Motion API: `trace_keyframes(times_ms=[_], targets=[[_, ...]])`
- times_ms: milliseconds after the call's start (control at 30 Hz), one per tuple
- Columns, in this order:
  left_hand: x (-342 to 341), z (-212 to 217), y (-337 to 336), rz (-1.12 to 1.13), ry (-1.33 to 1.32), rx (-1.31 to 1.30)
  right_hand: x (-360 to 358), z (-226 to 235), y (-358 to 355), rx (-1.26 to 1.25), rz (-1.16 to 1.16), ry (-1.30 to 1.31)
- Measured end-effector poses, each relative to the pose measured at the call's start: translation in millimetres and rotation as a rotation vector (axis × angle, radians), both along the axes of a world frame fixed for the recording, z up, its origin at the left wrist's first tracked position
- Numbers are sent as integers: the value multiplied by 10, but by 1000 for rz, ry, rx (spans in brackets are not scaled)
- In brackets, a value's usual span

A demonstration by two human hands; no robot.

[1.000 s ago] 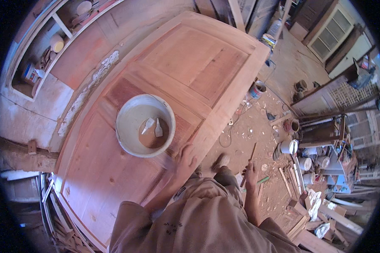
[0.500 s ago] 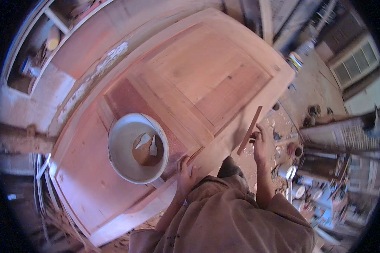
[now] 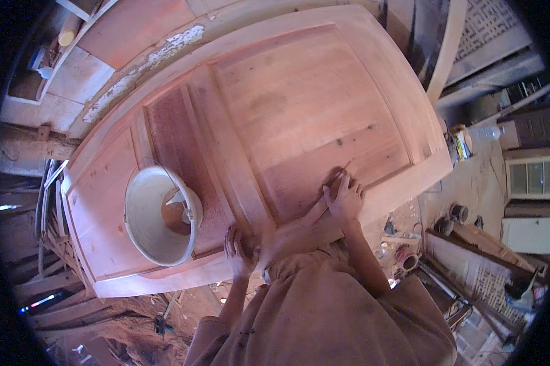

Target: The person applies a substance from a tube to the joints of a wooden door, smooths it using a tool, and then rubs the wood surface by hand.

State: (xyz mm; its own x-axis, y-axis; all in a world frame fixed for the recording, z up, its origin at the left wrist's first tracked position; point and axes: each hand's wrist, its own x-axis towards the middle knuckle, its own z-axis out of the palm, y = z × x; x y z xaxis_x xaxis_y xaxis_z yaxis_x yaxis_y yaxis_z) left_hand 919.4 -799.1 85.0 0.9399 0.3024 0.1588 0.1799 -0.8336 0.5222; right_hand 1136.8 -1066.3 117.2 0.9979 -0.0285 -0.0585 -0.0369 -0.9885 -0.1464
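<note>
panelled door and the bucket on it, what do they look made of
Panelled door: wood, matt and apparently unvarnished, judging by its dark knots and uneven pinkish-brown tone; a thin stain can't be ruled out.
Bucket: probably plastic, off-white and dull, going by its smooth wall, though painted metal is possible.

Soft light, bent edges, black vignette

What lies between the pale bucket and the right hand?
In the head view, the wooden door spans from bucket to right hand: darker recessed strip, raised rail, part of the large panel. A blurred shape beside the hand is unclear.
</note>
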Motion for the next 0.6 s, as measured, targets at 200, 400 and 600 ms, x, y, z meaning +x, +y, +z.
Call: trace_keyframes(times_ms=[200,400,600], targets=[[24,-96,12,-8,25,18,493,-71,-121,326,79,117],[-103,-261,100,1,92,10,1197,-350,338,226,345,-282],[-29,-141,77,47,104,-72,1020,-617,721,357,662,-269]])
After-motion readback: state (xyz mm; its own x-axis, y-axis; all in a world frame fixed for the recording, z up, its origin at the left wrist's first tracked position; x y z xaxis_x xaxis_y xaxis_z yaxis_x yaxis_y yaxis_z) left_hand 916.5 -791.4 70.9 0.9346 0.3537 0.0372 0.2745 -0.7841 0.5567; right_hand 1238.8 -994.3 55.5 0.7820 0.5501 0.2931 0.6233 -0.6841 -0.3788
